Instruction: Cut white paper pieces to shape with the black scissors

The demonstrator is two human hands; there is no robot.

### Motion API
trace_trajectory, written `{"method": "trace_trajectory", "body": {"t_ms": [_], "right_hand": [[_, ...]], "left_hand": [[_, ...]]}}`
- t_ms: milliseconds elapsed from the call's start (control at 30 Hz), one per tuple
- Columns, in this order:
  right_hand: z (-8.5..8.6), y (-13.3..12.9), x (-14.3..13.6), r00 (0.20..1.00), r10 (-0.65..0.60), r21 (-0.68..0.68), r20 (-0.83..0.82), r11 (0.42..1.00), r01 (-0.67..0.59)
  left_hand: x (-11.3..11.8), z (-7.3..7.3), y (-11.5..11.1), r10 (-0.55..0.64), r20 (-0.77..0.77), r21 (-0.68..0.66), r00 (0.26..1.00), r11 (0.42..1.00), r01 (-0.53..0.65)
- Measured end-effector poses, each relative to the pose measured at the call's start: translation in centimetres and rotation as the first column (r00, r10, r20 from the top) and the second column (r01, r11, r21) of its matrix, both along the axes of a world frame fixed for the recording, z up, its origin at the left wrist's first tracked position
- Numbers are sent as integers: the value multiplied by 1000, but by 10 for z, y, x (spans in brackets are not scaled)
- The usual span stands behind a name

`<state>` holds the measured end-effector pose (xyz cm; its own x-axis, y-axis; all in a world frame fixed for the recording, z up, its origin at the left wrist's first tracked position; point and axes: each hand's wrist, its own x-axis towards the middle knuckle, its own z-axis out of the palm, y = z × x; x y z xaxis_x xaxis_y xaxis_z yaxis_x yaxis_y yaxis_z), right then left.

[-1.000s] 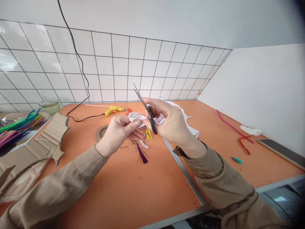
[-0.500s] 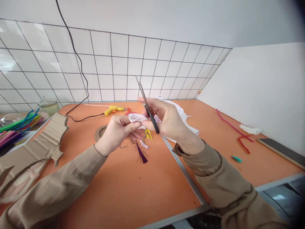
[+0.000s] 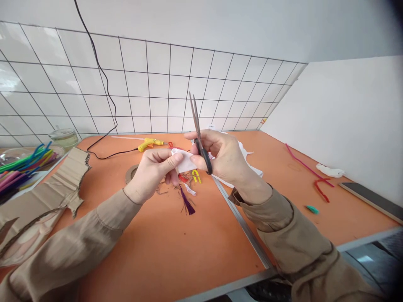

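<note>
Between my two hands a small piece of white cloth (image 3: 187, 162) is held above the table. My left hand (image 3: 154, 170) pinches its left end between thumb and fingers. My right hand (image 3: 225, 157) has scissors (image 3: 197, 126) hooked on its fingers, blades pointing up and slightly apart, while its thumb and fingertip grip the cloth's right end. Below the cloth lie a purple tassel (image 3: 187, 203), a yellow bent piece (image 3: 196, 176) and brown scraps. A larger white cloth (image 3: 255, 170) lies behind my right hand, partly hidden by it.
A yellow glue gun (image 3: 149, 144) with a black cord lies at the back. Torn cardboard (image 3: 59, 178), coloured pipe cleaners (image 3: 25, 165) and a glass jar (image 3: 64, 138) are at the left. At the right are red pipe cleaners (image 3: 321, 191), a green piece (image 3: 312, 209) and a phone (image 3: 371, 199).
The scissors have swung more upright, their blades shifting right. The small white cloth has turned and now shows a flatter, wider face between my fingers.
</note>
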<state>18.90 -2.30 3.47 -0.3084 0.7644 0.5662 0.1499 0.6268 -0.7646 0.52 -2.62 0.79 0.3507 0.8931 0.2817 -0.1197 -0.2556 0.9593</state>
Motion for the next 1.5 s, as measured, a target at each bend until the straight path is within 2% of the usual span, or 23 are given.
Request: {"method": "trace_trajectory", "body": {"t_ms": [100,233,367,500,700,800,900,1033,1200,1300,1500], "right_hand": [[1,-1,-1,1000,-8,-14,26,1000,9],[2,-2,-1,999,-37,7,41,999,36],[0,-1,-2,998,-47,36,44,998,46],[-6,3,-6,1000,25,22,20,999,-25],[-10,6,-8,998,39,-100,-57,994,-45],[-7,6,-6,992,-20,-137,-129,991,2],[-6,8,-5,990,-59,-145,-130,989,40],[-14,13,-7,996,-79,-62,-30,995,77],[-24,17,-9,981,-189,61,38,981,186],[-25,17,-10,983,-184,-2,11,983,184],[-19,18,-12,988,-83,-210,-133,976,54]], "left_hand": [[0,-1,0,13,14,-18,1000,1000,-13],[-2,3,2,-46,66,-129,997,990,54],[-6,14,1,-145,80,-315,986,935,163],[-5,22,-4,-184,108,-374,977,903,211],[0,17,0,-50,115,-398,992,913,92],[1,13,4,19,124,-370,992,929,29],[2,11,6,80,146,-331,986,943,-27],[4,11,5,172,170,-326,970,939,-109],[7,8,1,175,207,-313,963,944,-105],[9,6,0,210,206,-325,956,936,-136],[10,6,-4,215,201,-235,956,958,-166]]}}
